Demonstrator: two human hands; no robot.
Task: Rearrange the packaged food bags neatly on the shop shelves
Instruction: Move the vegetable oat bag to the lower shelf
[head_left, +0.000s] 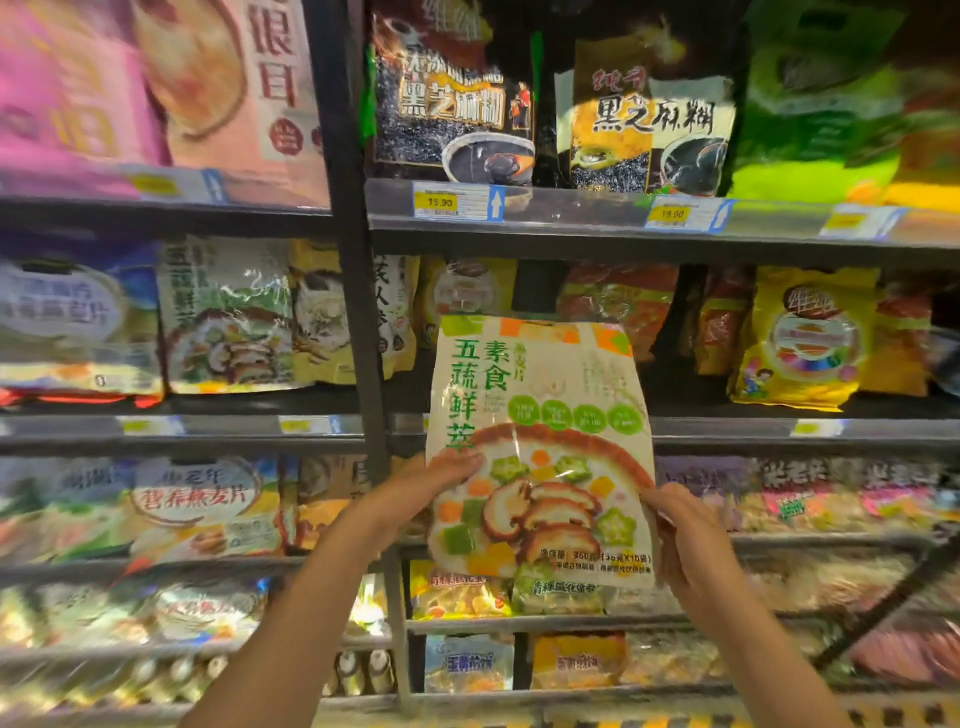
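I hold a cream and green vegetable cereal bag (540, 415) upright in front of the shelves, at the centre of the head view. My left hand (441, 480) grips its left edge. My right hand (680, 530) grips its lower right edge. A matching bag (228, 312) stands on the second shelf to the left of the black upright post (358, 291). Behind the held bag, that shelf level (727, 428) holds orange-red bags and a yellow bag (805, 338).
Two black sesame paste bags (452, 98) (649, 119) stand on the top shelf with yellow price tags (441, 201) below them. Pink bags sit top left and green bags top right. Lower shelves are packed with oat and snack bags.
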